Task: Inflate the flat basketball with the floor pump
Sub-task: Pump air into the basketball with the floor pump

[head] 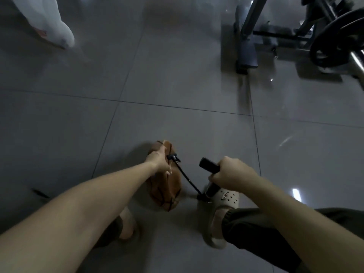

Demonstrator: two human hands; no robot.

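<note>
A flat, crumpled orange basketball (164,192) lies on the grey tiled floor between my feet. My left hand (157,159) rests on its top edge, next to the black pump head (173,157); whether the fingers grip the ball is hidden. A thin black hose (188,179) runs from that head down to the base of the black floor pump (211,189). My right hand (231,173) is wrapped round the pump's black handle (207,164). My right foot in a pale clog (226,201) stands at the pump's base.
A weight bench frame (247,48) and a barbell with black plates (334,42) stand at the back right. A white cloth-like shape (51,22) hangs at the top left. Grey glossy tiles spread across the middle.
</note>
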